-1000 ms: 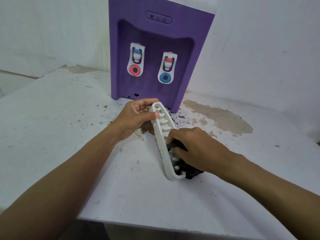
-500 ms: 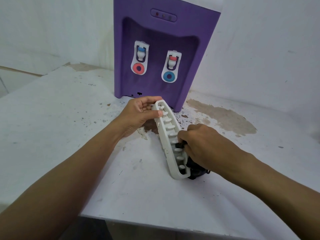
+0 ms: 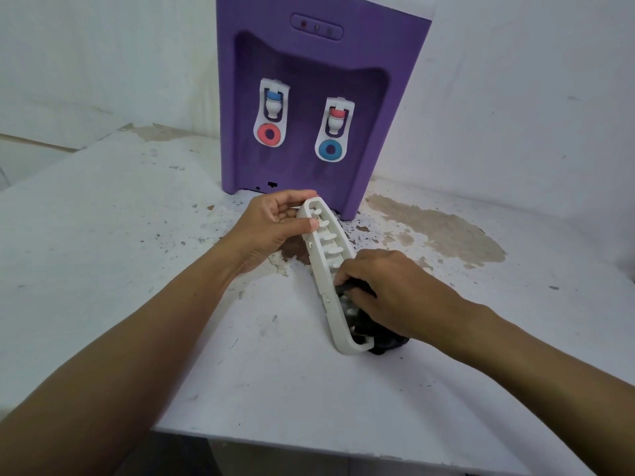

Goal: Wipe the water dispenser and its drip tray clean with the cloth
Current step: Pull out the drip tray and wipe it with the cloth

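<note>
In the middle of the picture, our left hand (image 3: 271,228) grips the top of the white drip tray (image 3: 324,269) while our right hand (image 3: 388,290) squeezes the dark cloth (image 3: 385,341) against it, below the purple water dispenser (image 3: 378,63).

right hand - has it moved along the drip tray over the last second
Yes. The right hand with the dark cloth slid up the drip tray, toward the dispenser, then back a little.

We see the water dispenser (image 3: 319,97) at the back of the desk (image 3: 103,252), against the wall (image 3: 515,80). Before it the drip tray (image 3: 326,269) stands on edge on the desk, our left hand (image 3: 271,228) at its far end, our right hand (image 3: 388,290) and the cloth (image 3: 385,341) just right of its near end.
</note>
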